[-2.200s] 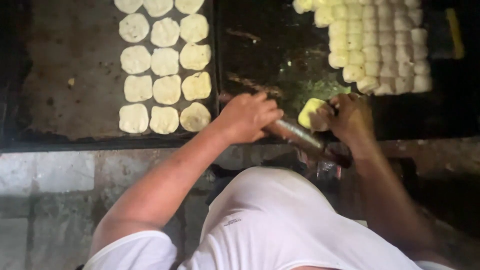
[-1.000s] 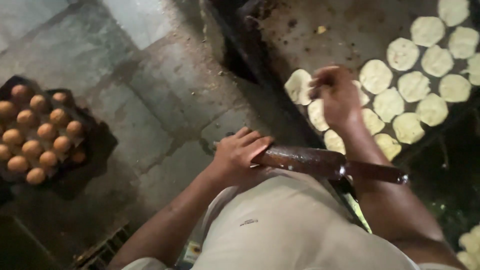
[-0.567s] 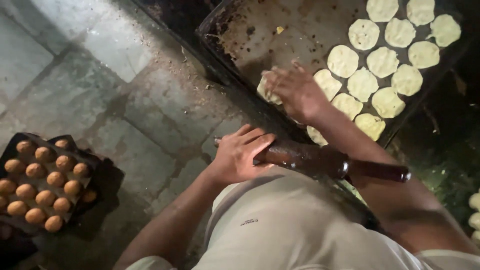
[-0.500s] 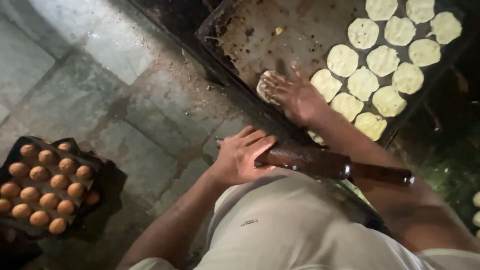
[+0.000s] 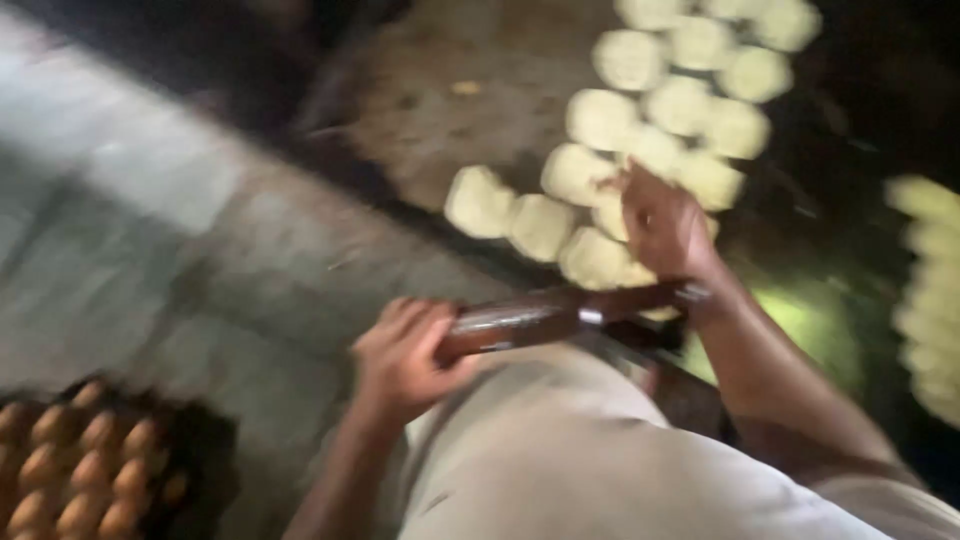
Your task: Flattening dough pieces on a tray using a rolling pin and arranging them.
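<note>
Pretty blurry shot, but readable enough. Left hand (image 5: 405,360) wrapped shut around one end of a dark wooden rolling pin (image 5: 560,315), pin lying crosswise just above the lap, probably parked there to keep it handy. Right hand (image 5: 665,225) stretched out over the dark baking tray (image 5: 420,110), fingers curled down onto a pale dough disc (image 5: 612,215) at the near edge of the batch (can't tell whether pinching it or just pressing on it, too much smear). More pale discs lined up in close rows across the tray, touching or nearly so, likely packed that way to fit as many as possible. Another bunch of discs (image 5: 930,290) off on the far right. Bottom left on the stone floor (image 5: 150,270), a dark crate of brown eggs (image 5: 85,465), well apart from the tray.
</note>
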